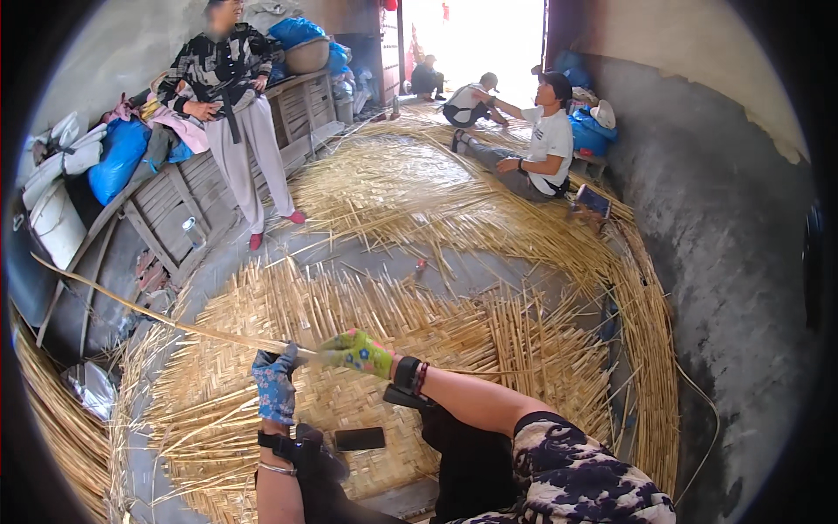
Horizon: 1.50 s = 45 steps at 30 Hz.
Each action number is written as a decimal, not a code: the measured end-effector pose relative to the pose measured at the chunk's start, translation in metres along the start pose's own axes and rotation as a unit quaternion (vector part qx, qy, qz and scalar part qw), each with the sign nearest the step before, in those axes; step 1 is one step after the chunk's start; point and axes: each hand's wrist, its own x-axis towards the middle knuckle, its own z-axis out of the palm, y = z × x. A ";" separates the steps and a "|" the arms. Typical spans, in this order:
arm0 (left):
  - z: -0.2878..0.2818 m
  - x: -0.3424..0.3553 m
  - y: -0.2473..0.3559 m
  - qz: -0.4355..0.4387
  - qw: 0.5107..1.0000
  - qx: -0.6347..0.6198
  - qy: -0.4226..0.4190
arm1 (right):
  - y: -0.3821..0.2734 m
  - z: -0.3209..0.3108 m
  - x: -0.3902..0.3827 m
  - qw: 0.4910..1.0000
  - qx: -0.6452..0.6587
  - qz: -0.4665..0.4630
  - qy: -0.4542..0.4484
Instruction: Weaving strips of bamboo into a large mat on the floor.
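A long, pale, flat reed strip [192,327] stretches from my hands toward the upper left, thinning to a curved tip. My left hand [276,384], in a blue flowered glove, is closed around it near its right end. Close beside it, my right hand [362,353], in a green flowered glove, has its fingers together on the same end; the fingertips are slightly blurred. Beneath both hands lies a herringbone-woven reed mat [340,406] with loose strip ends round its edges. A black phone [360,439] rests on the mat between my knees.
Bundles of long reeds [650,367] run along the right wall. A second woven mat [375,188] spreads farther off. One person [236,105] stands at left; another [546,140] sits at right, with others near the bright doorway. Wooden frames [192,196] line the left wall.
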 end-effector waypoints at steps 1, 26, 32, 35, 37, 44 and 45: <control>0.002 -0.002 -0.001 -0.003 1.000 -0.002 -0.001 | -0.001 -0.005 -0.001 1.000 -0.001 0.002 0.003; 0.002 0.008 -0.056 0.007 1.000 -0.002 -0.009 | 0.022 -0.011 0.011 0.988 0.003 0.144 0.057; 0.005 0.017 -0.015 0.011 0.992 -0.048 0.112 | 0.019 -0.021 0.001 0.969 -0.206 0.129 0.052; -0.030 0.028 -0.002 0.029 0.986 -0.014 0.164 | 0.011 -0.026 -0.011 0.957 -0.227 0.176 0.041; -0.047 0.031 0.009 0.097 0.975 -0.024 0.200 | 0.002 -0.033 -0.022 0.944 -0.254 0.207 0.039; -0.094 0.066 0.039 0.142 0.964 -0.030 0.222 | 0.004 -0.084 -0.029 0.865 -0.459 0.202 0.030; -0.099 0.076 0.044 0.122 0.962 0.017 0.244 | 0.004 -0.091 -0.027 0.858 -0.488 0.161 0.010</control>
